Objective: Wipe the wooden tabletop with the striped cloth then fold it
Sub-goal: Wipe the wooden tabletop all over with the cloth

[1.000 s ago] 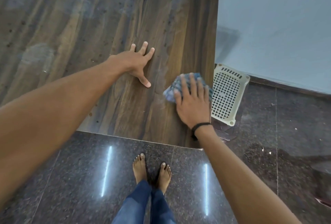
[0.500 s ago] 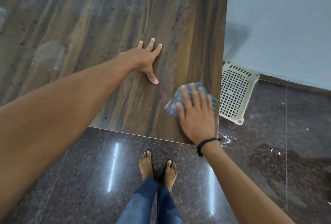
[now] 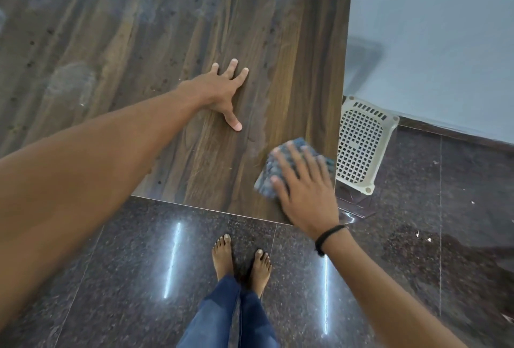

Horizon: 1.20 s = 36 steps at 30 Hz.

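Striped cloth (image 3: 265, 178): lying bunched near the lower right corner of the desk (image 3: 167, 27), just inside its right edge, mostly hidden under the right hand (image 3: 303, 189). Pressing down on it with fingers straight and spread, palm flat, nothing curled round the fabric. Dragging it toward the bottom of the frame: a second ago sitting higher up the right side of the desk, about level with the left thumb; now clearly below it, with the heel of the palm already overhanging the near edge. Leaving a pale hazy streak (image 3: 261, 125) above the cloth, running up toward the left hand (image 3: 219, 88). Keeping that left hand planted at centre frame, open, fingers splayed flat on the wood, unmoved over the last second; bracing, apparently, not working.

Reading this as the tail of one wiping stroke down the right strip. Running out of desk: needing to lift or turn back up soon, or risking pushing the cloth off the corner toward the white perforated basket (image 3: 361, 144) standing on the dark floor (image 3: 139, 264) just right of the desk. Seeing dull patches and dark specks over the upper left of the desk, so judging the wiping far from finished and the folding not yet begun.
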Each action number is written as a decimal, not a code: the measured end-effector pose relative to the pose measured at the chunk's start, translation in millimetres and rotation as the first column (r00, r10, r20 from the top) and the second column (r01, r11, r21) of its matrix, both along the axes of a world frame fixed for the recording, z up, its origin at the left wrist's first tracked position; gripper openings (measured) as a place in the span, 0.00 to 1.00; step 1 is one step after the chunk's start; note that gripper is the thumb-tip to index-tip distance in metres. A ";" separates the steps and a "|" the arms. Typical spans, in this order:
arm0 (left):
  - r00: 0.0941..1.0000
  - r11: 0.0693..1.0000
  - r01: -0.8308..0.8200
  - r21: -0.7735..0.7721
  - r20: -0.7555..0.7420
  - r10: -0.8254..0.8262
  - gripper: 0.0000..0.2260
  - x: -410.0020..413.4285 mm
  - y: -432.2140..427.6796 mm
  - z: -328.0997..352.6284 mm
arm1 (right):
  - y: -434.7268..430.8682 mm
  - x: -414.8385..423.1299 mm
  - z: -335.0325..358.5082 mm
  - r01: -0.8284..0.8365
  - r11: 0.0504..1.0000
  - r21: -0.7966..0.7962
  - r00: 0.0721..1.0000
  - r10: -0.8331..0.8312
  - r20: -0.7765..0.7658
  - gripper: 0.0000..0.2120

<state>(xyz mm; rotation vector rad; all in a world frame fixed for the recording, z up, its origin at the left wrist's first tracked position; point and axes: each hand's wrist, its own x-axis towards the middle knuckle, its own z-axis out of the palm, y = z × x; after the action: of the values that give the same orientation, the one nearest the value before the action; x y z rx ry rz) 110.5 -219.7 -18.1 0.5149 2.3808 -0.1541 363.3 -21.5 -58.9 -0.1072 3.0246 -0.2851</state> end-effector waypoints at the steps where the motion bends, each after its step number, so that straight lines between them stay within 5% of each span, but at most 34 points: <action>1: 1.000 1.000 0.006 -0.005 -0.002 -0.007 0.69 1.6 0.7 1.3 | 0.2 9.6 -1.8 -0.154 0.988 0.014 0.988 0.154 -0.007 0.27; 3: 1.000 1.000 0.013 -0.007 -0.018 -0.013 0.68 4.6 1.3 3.7 | 17.1 13.6 -5.4 -0.196 0.980 0.033 0.980 0.196 -0.012 0.27; 6: 1.000 1.000 -0.003 0.007 -0.004 0.003 0.67 3.6 1.4 7.1 | 20.3 11.6 -3.1 0.134 0.991 0.001 0.991 -0.134 -0.009 0.27; 9: 1.000 1.000 -0.008 0.006 -0.010 0.008 0.67 5.7 2.2 7.0 | 13.5 35.3 -5.6 -0.181 0.983 0.030 0.983 0.181 -0.004 0.26; 10: 1.000 1.000 -0.006 0.002 -0.018 0.006 0.67 6.1 2.0 6.8 | 19.5 35.0 -6.4 -0.163 0.986 0.034 0.986 0.164 -0.010 0.26; 13: 1.000 1.000 -0.013 0.005 -0.008 0.013 0.68 3.4 0.6 6.8 | 17.6 31.0 -3.8 0.168 0.986 -0.004 0.986 -0.168 -0.005 0.26; 16: 1.000 1.000 -0.002 0.004 -0.030 0.002 0.68 3.9 1.2 6.4 | 4.5 48.2 -6.2 -0.184 0.981 0.056 0.983 0.185 -0.006 0.26; 17: 0.999 1.000 0.005 0.004 -0.042 -0.004 0.67 4.5 1.4 6.8 | 10.9 42.4 -6.2 -0.186 0.981 0.060 0.982 0.186 -0.007 0.26; 20: 0.998 1.000 0.006 0.016 -0.060 -0.005 0.67 4.0 -1.3 5.2 | 7.4 12.2 -2.0 0.199 0.980 0.028 0.980 -0.198 -0.015 0.27; 24: 0.999 1.000 0.008 0.017 -0.041 -0.008 0.67 4.8 -1.2 1.0 | -32.3 42.5 -0.3 -0.233 0.972 0.015 0.972 0.233 0.017 0.26; 29: 1.000 0.999 -0.014 0.034 -0.004 0.014 0.67 1.6 -1.7 -1.3 | -29.4 -20.2 0.5 0.171 0.985 -0.011 0.985 -0.171 -0.018 0.26; 32: 0.998 0.997 -0.053 0.060 0.044 0.050 0.67 -11.1 -12.5 5.3 | -48.1 -3.5 -4.6 -0.251 0.968 -0.002 0.967 0.250 -0.050 0.26; 33: 0.996 0.996 -0.077 0.051 0.039 0.075 0.68 -17.7 -20.5 7.6 | -36.2 -9.7 -7.1 -0.265 0.964 0.007 0.962 0.265 -0.069 0.26; 36: 0.993 0.992 -0.119 -0.038 0.018 0.119 0.72 -26.8 -45.1 10.5 | -22.9 -49.9 -5.9 0.153 0.988 -0.013 0.984 -0.153 -0.095 0.26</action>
<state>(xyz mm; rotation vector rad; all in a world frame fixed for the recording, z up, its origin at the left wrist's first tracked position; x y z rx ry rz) 83.7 -264.8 -7.6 0.3545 2.3768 -0.1379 313.4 -44.4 -64.8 0.1151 3.1332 -0.3091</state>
